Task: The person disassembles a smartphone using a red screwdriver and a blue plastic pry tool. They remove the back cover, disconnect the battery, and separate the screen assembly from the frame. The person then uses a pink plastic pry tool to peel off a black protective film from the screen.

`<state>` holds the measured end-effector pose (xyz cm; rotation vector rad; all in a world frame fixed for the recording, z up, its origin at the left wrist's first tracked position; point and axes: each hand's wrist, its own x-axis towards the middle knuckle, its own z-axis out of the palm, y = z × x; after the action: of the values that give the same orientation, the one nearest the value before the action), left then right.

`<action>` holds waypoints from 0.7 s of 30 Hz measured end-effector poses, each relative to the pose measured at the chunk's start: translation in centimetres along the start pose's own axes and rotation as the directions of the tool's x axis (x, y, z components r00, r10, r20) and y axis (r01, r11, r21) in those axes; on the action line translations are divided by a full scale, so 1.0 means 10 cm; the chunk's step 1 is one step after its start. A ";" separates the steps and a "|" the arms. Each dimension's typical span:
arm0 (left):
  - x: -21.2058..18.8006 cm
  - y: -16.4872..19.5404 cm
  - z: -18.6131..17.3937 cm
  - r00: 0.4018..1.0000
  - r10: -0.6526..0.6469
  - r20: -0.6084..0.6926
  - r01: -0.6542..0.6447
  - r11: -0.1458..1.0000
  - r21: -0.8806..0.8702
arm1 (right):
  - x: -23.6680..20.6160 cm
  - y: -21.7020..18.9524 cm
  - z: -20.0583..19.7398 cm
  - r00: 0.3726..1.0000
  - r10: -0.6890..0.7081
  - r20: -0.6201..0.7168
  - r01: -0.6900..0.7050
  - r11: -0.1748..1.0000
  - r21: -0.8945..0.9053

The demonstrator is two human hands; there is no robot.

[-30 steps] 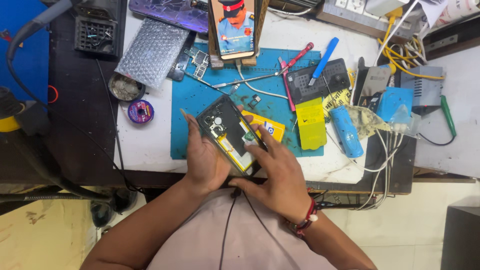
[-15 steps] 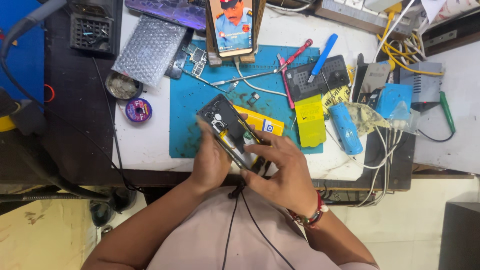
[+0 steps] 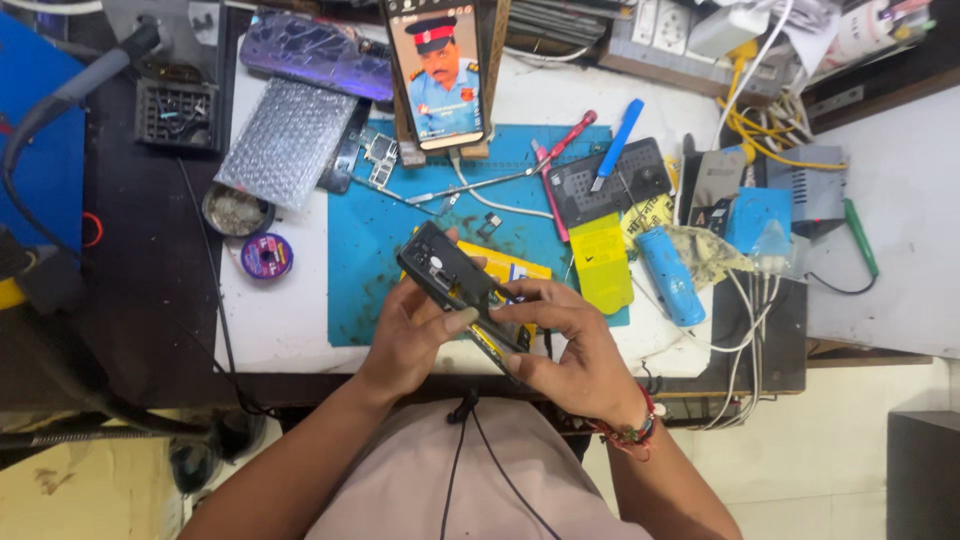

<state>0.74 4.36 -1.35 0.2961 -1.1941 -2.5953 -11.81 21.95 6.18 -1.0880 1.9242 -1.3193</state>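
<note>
I am gripping the opened black phone (image 3: 462,292) at the frame's center with both hands: my left hand (image 3: 413,335) is curling around its left edge, my right hand (image 3: 570,350) is pinching its lower end, above the blue mat (image 3: 375,235); a yellow card (image 3: 602,262) is lying just right.

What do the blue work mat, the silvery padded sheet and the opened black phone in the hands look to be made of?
Blue work mat: probably rubber or silicone; matte, lies flat, speckled with dark marks.
Silvery padded sheet: bubble wrap, likely metallised plastic; grid of small bumps with a dull shine.
Opened black phone, held by left hand and right hand: dark plastic or metal frame; hard to tell which.
</note>
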 end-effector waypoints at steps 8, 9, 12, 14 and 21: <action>0.06 -0.04 0.03 0.981 -0.015 -0.191 -0.006 0.994 -0.106 | 0.05 -0.08 0.02 0.996 -0.012 -0.091 0.019 0.996 0.085; 0.06 -0.03 0.04 0.975 -0.027 -0.219 0.007 0.996 -0.093 | 0.05 -0.10 0.04 0.990 -0.033 -0.137 0.045 0.996 0.082; 0.04 -0.01 0.09 0.967 0.058 -0.249 -0.059 0.998 0.004 | 0.05 -0.17 0.13 0.964 -0.100 -0.246 0.105 0.994 0.010; 0.02 0.01 0.12 0.967 0.082 -0.241 -0.086 0.996 -0.006 | 0.06 -0.20 0.19 0.952 -0.147 -0.269 0.122 0.987 -0.108; -0.01 0.07 0.19 0.980 0.111 -0.167 -0.115 0.993 -0.020 | 0.14 -0.22 0.22 0.937 -0.268 -0.224 0.230 0.956 -0.182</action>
<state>0.43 5.31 0.43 0.4160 -1.0814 -2.4361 -10.12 19.31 7.43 -1.3358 2.1534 -1.5253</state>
